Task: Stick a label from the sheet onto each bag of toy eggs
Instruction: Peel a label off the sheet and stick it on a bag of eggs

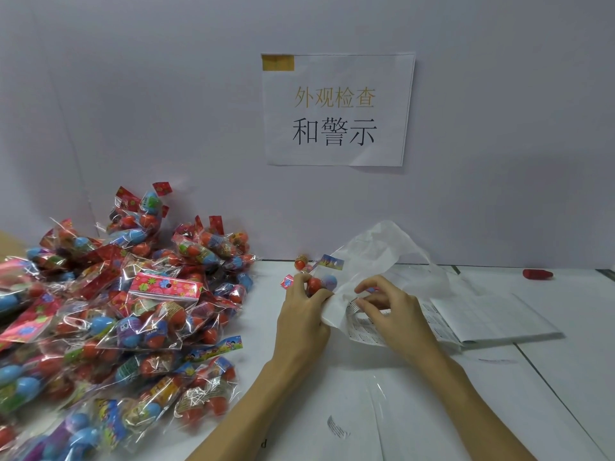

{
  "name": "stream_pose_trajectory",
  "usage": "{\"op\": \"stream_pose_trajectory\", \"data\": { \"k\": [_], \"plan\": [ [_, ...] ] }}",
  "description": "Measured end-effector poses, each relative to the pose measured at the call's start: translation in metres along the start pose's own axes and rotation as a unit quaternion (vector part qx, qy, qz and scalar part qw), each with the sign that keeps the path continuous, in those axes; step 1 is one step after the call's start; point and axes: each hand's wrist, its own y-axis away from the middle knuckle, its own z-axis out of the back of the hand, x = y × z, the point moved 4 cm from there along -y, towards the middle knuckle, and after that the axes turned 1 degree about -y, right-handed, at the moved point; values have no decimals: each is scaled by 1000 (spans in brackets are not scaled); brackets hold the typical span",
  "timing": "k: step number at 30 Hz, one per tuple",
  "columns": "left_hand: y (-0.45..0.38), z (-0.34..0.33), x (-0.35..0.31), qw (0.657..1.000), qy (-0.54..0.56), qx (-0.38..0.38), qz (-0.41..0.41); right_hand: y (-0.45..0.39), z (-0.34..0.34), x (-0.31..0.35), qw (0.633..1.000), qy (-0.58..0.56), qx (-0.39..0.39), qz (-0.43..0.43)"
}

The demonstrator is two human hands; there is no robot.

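Left hand (pixel 301 314) fingers grip a bag of toy eggs (pixel 318 281); beside it, right hand (pixel 389 307) fingers pinch the label sheet (pixel 361 324)

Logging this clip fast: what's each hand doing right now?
Left hand: grips a bag of toy eggs.
Right hand: fingers pinching at the label sheet.

We see two bare forearms, sleeveless as far as they show. Our left hand (pixel 304 322) and right hand (pixel 392 312) wear no gloves. Their fingernails are short and unpainted.
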Motion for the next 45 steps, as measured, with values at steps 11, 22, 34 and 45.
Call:
{"op": "stream_pose_trajectory", "data": {
  "k": [11, 22, 34, 45],
  "plan": [
    [0, 1, 0, 1000, 3, 0, -6, 1, 0, 3, 1000, 6, 3, 5],
    [-1, 1, 0, 1000, 0, 2, -2, 0, 1, 4, 1000, 7, 6, 6],
    [1, 4, -2, 1000, -5, 0, -6, 1, 2, 7, 1000, -6, 7, 0],
    [-15, 18, 11, 932, 211, 255, 145, -3, 26, 12, 948, -281, -147, -40]
  ]
}}
